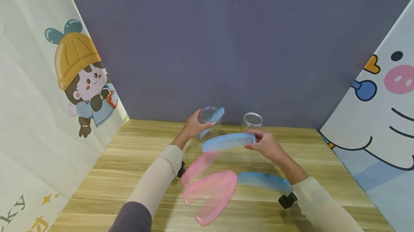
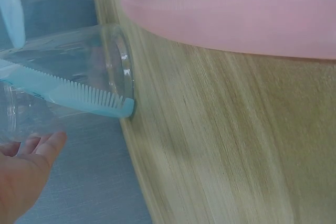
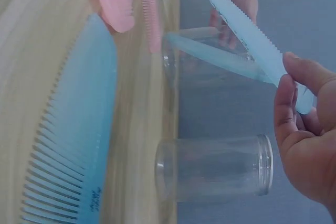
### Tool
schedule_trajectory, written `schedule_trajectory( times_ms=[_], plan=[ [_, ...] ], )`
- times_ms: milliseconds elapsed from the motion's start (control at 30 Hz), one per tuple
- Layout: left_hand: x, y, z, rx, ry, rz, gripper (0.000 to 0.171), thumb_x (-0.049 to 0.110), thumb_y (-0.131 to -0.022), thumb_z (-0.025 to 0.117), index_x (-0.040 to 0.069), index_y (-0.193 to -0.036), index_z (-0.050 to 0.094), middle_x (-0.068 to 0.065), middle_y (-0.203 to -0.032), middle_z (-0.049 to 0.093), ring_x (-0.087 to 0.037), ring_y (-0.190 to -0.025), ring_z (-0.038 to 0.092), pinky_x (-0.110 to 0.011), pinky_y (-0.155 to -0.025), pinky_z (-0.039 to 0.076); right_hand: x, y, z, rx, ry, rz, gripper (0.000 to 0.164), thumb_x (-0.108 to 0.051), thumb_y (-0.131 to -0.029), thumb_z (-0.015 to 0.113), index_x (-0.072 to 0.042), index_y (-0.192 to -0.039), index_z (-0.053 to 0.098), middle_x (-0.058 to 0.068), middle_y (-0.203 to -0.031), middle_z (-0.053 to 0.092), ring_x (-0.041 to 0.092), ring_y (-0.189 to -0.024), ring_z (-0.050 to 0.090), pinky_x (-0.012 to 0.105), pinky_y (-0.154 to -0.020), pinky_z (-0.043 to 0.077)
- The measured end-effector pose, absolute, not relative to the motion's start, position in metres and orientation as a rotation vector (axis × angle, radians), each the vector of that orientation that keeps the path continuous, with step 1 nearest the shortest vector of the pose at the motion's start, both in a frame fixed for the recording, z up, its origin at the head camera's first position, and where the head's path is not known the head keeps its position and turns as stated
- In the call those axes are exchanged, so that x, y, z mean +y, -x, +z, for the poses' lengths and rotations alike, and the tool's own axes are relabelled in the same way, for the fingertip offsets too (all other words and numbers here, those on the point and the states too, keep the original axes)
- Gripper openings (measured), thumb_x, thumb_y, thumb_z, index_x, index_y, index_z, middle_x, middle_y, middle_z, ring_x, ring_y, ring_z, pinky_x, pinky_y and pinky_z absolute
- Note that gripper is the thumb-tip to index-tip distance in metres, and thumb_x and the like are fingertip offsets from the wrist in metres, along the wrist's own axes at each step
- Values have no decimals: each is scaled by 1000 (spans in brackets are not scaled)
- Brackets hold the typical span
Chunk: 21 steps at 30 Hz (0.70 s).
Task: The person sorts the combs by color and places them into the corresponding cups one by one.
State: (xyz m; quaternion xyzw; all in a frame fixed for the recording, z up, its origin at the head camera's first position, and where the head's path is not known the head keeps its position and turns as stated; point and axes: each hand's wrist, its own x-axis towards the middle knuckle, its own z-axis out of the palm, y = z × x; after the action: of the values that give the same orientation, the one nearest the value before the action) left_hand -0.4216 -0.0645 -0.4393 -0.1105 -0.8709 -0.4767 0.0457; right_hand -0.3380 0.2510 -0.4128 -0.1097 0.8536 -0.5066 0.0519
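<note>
My left hand [image 1: 195,126] grips a clear plastic jar [image 1: 216,131] at its side, near the back of the table. A light blue comb [image 2: 68,88] leans inside this jar, its upper end sticking out above the rim. In my right hand [image 1: 266,145] a second blue comb [image 1: 229,140] is pinched by one end between thumb and fingers. The right wrist view shows this held comb [image 3: 244,38] close to the mouth of the jar, its teeth facing up and away. Behind the right hand stands another clear jar [image 3: 212,169], with nothing visible inside.
On the wood-grain table [image 1: 136,181] lie a third blue comb [image 1: 265,181] at right and pink combs [image 1: 223,192] in the middle, one partly behind the left forearm's side [image 1: 198,167]. A grey backdrop [image 1: 207,45] rises at the table's back edge, with printed cloths at both sides.
</note>
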Motion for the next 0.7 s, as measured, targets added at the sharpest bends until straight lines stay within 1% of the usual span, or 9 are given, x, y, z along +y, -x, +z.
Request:
schedule_trajectory(
  times_ms=[100, 167, 367, 533, 700],
  plan=[
    [-66, 421, -439, -2652, 344, -1457, 99, 45, -85, 82, 2, -158, 30, -21, -157, 45, -39, -142, 47, -49, -119, 41, 251, 340, -409, 2618, 337, -1542, 59, -17, -85, 84, -2, -138, 61, 19, -108, 73, 11, -88, 66, 21, -69, 58],
    [-66, 421, -439, -2655, 349, -1453, 99, 45, -85, 81, 2, -158, 30, -21, -157, 45, -39, -142, 47, -49, -119, 41, 251, 342, -406, 2620, 346, -1568, 59, -15, -86, 83, 1, -139, 60, 23, -117, 71, 11, -91, 67, 20, -73, 59],
    [-68, 422, -438, -2676, 348, -1442, 99, 47, -87, 79, 3, -159, 28, -21, -158, 43, -38, -143, 46, -48, -120, 40, 250, 345, -397, 2615, 372, -1656, 58, -8, -86, 81, 5, -138, 59, 28, -120, 68, 5, -88, 64, 17, -72, 58],
    [-68, 420, -436, -2675, 350, -1446, 100, 47, -86, 80, 3, -159, 28, -21, -157, 44, -39, -143, 47, -49, -119, 40, 250, 348, -389, 2606, 364, -1706, 59, -6, -88, 79, 5, -141, 56, 28, -124, 66, 2, -89, 63, 16, -71, 57],
    [-68, 418, -436, -2684, 338, -1465, 103, 51, -84, 80, 6, -160, 27, -19, -159, 42, -38, -143, 46, -50, -119, 41, 251, 352, -381, 2615, 352, -1702, 58, -10, -88, 80, 1, -141, 58, 26, -128, 64, 5, -92, 63, 16, -72, 57]
  ],
)
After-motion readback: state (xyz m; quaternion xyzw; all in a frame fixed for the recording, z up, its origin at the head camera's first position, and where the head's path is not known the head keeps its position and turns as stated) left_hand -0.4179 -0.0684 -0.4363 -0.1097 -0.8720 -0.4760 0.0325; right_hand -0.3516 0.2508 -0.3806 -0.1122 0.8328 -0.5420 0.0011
